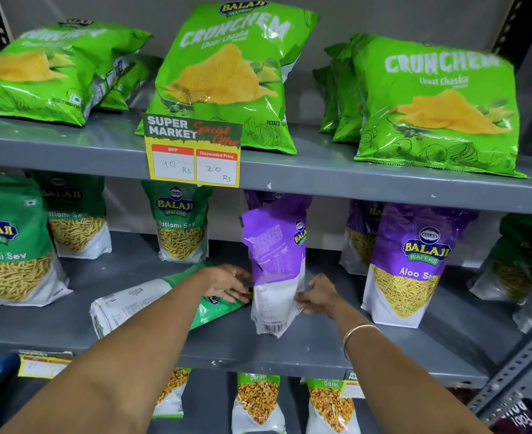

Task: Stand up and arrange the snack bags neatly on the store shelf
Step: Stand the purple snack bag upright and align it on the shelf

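Note:
A purple and white Aloo Sev bag (274, 267) stands upright on the middle shelf (321, 349), turned so its back label faces me. My left hand (227, 281) touches its left side and my right hand (317, 294) holds its lower right edge. Under my left forearm a green Ratlami Sev bag (139, 303) lies flat on the shelf, back side up. Another purple Aloo Sev bag (411, 264) stands to the right. Green Ratlami Sev bags (11, 242) (181, 227) stand to the left and behind.
The top shelf carries green Crunchem chip bags (227, 73) (436, 104), one (39, 70) lying flat at the left. A yellow price tag (192, 151) hangs from the top shelf's edge. Orange snack bags (258, 402) stand on the shelf below. A slotted metal upright (515, 368) rises at the right.

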Demonstrator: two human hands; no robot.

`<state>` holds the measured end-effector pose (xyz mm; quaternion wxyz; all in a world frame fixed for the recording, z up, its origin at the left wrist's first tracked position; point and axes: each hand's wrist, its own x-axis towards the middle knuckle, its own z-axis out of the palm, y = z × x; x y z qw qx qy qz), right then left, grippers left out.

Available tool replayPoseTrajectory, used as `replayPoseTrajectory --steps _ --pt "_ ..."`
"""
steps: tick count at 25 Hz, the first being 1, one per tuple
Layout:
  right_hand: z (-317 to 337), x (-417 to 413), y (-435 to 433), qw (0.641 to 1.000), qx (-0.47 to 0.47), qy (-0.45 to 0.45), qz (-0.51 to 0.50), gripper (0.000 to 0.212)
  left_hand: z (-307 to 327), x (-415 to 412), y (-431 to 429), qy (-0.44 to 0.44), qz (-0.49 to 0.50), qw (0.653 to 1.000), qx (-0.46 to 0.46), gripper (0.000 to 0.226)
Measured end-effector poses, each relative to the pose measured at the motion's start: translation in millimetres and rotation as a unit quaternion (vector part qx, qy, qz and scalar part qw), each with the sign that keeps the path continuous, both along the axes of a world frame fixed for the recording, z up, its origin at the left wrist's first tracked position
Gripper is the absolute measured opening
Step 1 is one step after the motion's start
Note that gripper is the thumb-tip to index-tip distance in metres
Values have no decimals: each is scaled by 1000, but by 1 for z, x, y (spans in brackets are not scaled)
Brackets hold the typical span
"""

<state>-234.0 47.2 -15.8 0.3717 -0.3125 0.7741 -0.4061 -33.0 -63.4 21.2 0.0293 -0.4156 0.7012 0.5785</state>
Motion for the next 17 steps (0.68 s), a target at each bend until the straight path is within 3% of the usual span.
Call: replayPoseTrajectory --steps 4,8,10,14,17 --pt "11 0 14 992 9 -97 74 27 -6 -16 11 30 46 995 -86 72" --pt "22 0 26 966 50 -88 236 66 -12 -34 23 87 60 985 -139 96" --pt "24 6 29 956 68 -86 271 69 -15 -40 25 106 76 981 -143 102" --pt "25 12 32 987 28 -35 156 72 -15 -42 26 111 83 980 -145 107" --pt "28 4 35 993 -54 -27 106 52 -13 -38 22 91 82 985 -122 101"
